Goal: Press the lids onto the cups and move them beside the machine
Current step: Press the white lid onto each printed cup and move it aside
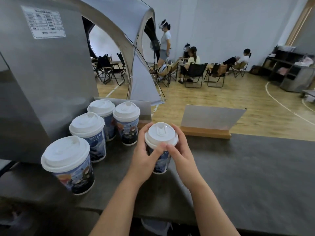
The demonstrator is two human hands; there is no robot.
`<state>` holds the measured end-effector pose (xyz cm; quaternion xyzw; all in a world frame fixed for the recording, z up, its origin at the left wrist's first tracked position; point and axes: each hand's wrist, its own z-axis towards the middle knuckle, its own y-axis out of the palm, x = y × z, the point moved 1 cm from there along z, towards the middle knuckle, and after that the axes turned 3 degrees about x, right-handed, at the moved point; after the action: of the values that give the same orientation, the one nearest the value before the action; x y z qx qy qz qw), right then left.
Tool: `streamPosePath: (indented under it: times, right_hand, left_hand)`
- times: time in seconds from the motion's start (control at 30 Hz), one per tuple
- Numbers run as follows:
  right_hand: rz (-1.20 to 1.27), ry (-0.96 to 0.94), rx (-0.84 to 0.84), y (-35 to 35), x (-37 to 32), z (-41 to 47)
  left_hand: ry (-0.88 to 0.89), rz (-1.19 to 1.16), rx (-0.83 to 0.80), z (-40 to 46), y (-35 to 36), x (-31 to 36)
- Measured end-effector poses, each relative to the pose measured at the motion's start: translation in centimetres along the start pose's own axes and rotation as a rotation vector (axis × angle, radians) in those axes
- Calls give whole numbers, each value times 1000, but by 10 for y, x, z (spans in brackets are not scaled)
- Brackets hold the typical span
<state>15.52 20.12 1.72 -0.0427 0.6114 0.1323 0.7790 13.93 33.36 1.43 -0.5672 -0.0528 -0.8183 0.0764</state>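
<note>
Head view; looks down, near counter (pixel 238 167).

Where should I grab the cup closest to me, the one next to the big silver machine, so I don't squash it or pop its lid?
Hold the nearest cup around its printed paper wall, just under the white lid. It stands upright and widens toward the top, so fingers wrapped there should not slip. Come from its right, the open counter side, since the machine stands close on its left.
</note>
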Motion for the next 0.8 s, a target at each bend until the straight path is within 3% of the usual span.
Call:
streamPosePath:
  times: [0.33, 0.6, 0.8]
  right_hand:
    - [9, 33, 258, 8, -13, 21]
    - [-128, 34, 170, 4, -11, 36]
    - [-35, -11, 171, 11, -5, 34]
  left_hand:
    - [-24, 43, 131, 13, 0, 7]
    - [-69, 143, 52, 27, -6, 6]
    - [-41, 122, 158, 21, 1, 4]
